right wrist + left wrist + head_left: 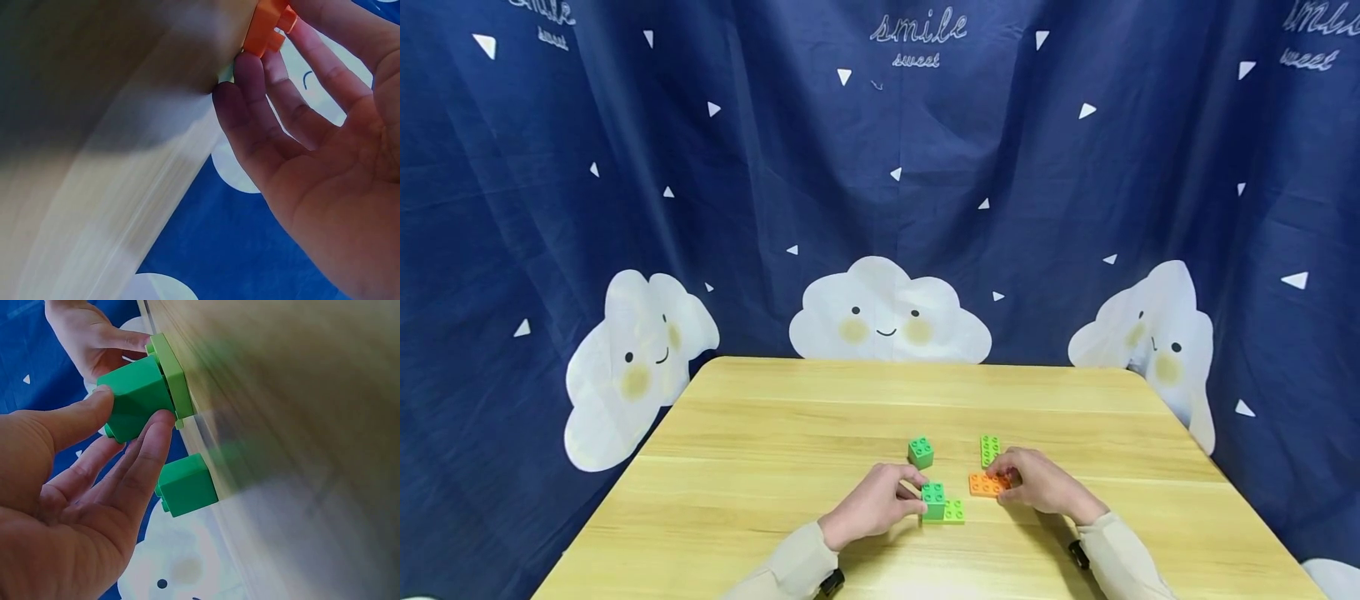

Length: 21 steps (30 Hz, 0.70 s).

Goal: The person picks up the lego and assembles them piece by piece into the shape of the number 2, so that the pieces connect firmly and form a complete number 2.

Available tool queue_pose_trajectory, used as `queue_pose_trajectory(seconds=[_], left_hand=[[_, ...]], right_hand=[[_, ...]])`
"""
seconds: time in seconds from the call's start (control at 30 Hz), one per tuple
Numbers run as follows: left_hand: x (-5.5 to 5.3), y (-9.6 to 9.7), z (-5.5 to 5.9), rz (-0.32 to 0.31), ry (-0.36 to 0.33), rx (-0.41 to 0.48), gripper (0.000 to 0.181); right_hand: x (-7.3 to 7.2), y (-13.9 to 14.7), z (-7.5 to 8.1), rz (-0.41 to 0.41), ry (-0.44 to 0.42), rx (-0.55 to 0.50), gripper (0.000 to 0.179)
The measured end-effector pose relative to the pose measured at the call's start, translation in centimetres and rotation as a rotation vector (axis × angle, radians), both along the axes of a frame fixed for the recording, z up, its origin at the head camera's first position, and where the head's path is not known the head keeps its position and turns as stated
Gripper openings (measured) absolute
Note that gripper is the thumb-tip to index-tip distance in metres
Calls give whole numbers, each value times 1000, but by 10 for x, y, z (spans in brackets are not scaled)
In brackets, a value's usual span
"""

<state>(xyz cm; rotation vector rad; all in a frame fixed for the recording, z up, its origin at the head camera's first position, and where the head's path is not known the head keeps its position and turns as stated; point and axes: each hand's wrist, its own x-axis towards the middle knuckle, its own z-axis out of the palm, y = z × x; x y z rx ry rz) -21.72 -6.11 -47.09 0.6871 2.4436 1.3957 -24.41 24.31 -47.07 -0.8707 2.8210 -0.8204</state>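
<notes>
My left hand (874, 502) pinches a green building brick (933, 502) between thumb and fingers. That brick sits on the left part of a flat lime-green brick (955, 512), whose bare studs show to the right. In the left wrist view the green brick (134, 397) and the lime one (176, 381) stand joined or nearly so; I cannot tell how firmly. My right hand (1041, 483) holds the right end of a flat orange brick (982, 485) by thumb and fingers, close to the table. The orange brick (262, 28) is partly cut off in the right wrist view.
A second green brick (921, 453) stands behind the left hand. Behind the orange brick lies another flat lime-green brick (990, 450), its near end close to the right fingers. A wooden table (760, 450) bears them all; a dark blue curtain (895, 225) hangs behind it.
</notes>
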Motion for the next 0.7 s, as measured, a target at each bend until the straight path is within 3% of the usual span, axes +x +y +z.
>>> queue_pose_trajectory(seconds=[0.7], left_hand=[[2,-1,0,-11,10,-17,32]], right_hand=[[-2,1,0,-4,-24,20,37]])
